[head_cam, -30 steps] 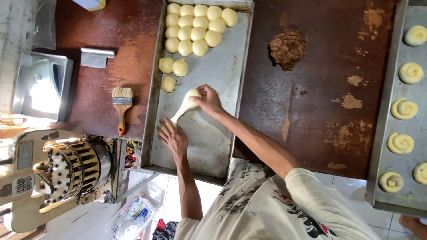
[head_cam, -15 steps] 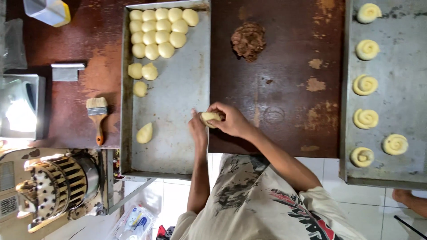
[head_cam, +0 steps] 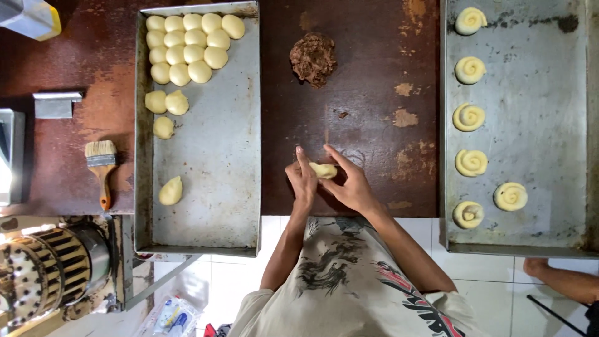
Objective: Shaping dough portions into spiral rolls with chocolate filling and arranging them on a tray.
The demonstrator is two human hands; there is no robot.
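Both hands' grip (head_cam: 324, 178) pinching dough piece (head_cam: 324, 170), table edge (head_cam: 349, 212) near (bare board beyond)

The brown table (head_cam: 368, 143) is bare around the two hands. A tray of dough balls (head_cam: 218, 156) blocks the left side, a tray of swirls (head_cam: 543, 125) the right, and a brown lump (head_cam: 313, 58) sits ahead.

A yellow box (head_cam: 31, 17) with a grey top is seen at the top left corner, cut off by the edge. 1 clear plastic packet (head_cam: 171, 315) with blue and white contents is seen on the floor at the bottom left. No labels, signs or screens are shown.
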